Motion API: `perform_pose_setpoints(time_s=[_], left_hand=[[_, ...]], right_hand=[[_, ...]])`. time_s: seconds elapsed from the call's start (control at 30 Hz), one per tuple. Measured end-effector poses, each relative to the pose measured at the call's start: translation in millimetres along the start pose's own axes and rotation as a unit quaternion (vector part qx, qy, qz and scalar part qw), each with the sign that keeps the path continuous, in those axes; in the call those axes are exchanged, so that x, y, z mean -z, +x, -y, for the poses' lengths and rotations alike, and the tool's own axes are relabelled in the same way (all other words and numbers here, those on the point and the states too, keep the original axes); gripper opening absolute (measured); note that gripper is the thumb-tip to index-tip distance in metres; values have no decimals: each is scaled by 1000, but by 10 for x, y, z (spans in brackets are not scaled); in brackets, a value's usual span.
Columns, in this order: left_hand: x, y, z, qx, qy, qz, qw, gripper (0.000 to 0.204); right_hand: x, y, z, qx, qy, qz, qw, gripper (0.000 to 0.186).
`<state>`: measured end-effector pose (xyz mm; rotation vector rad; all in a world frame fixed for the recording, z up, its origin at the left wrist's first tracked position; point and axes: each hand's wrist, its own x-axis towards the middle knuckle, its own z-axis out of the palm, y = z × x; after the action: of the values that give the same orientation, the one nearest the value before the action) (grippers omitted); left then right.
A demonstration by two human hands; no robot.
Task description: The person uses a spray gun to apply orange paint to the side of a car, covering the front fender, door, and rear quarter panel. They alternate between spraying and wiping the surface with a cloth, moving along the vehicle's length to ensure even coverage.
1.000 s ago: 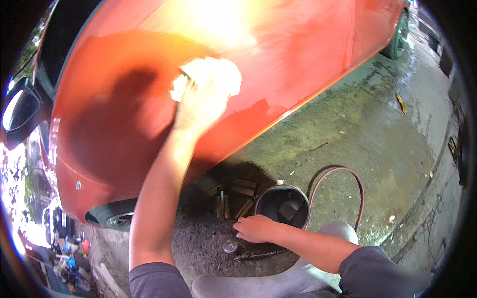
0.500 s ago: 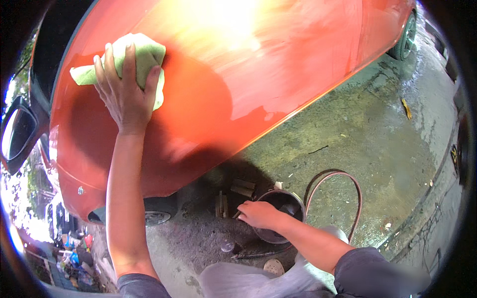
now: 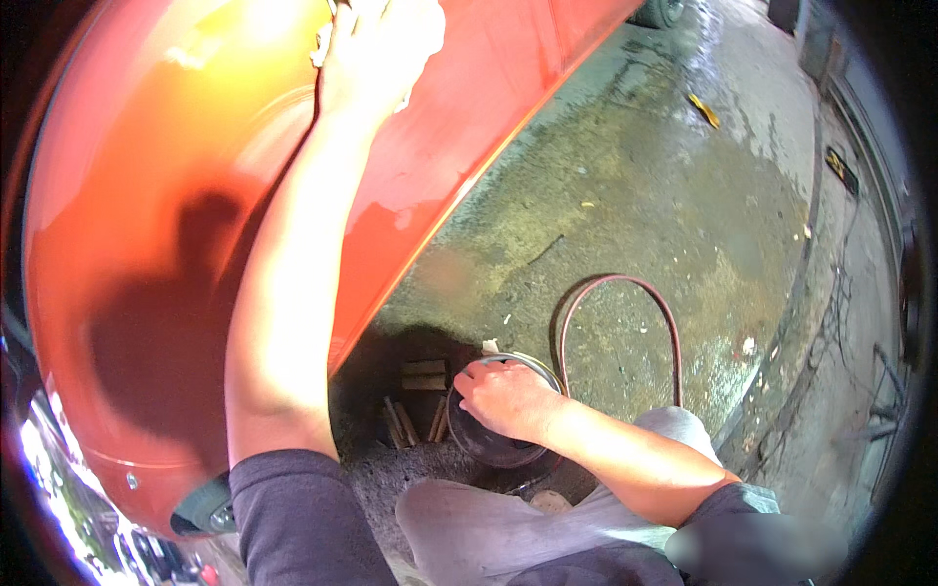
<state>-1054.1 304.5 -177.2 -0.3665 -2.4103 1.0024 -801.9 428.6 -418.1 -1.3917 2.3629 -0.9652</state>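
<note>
Washed out by glare, my left hand (image 3: 376, 59) presses a cloth (image 3: 320, 47) against the side of an orange-red car (image 3: 293, 127). Most of the cloth is hidden under the palm; its edges show beside the fingers and wrist. Low down, my right hand (image 3: 508, 398) is over a dark round bucket (image 3: 500, 451), near its far rim. Those fingers are curled in; whatever they may grip is out of sight. A reddish hose (image 3: 674, 342) loops up from beside the bucket.
Wooden blocks (image 3: 425, 375) lie left of the bucket, close to the car's underside. The concrete floor (image 3: 625, 195) is wet in patches. A yellow object (image 3: 703, 111) lies farther off. One car wheel (image 3: 207, 510) shows at lower left, another wheel (image 3: 660, 12) at the top.
My left hand has slid the cloth rightward along the car panel, and the arm reaches farther. My right hand has shifted from the bucket's left side to over it. The view has turned.
</note>
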Motion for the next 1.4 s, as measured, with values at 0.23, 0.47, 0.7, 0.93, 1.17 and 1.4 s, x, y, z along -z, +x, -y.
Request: perform_pose_setpoints(time_s=[0.23, 0.47, 0.7, 0.93, 1.17, 1.4], left_hand=[[-1651, -852, -937, -210, 141, 83, 964, 63], [-2103, -2007, -1184, -236, 106, 198, 946, 56], [-1915, -3959, -444, -220, 86, 197, 952, 63], [-1300, -6323, 751, -195, 26, 196, 961, 58], [-1237, -4916, 369, -193, 17, 192, 962, 55], [-1366, -2091, -446, -71, -42, 11, 997, 58]], right_hand=[[76, -379, 305, -16, -38, 23, 999, 25], [-73, -379, 367, -8, 9, 56, 998, 26], [-136, -217, 409, 42, -2, 84, 996, 27], [-345, -158, 341, 58, -36, 110, 992, 27], [-234, -108, 326, 57, -26, 100, 993, 27], [-388, -20, 417, 82, 30, 104, 991, 27]])
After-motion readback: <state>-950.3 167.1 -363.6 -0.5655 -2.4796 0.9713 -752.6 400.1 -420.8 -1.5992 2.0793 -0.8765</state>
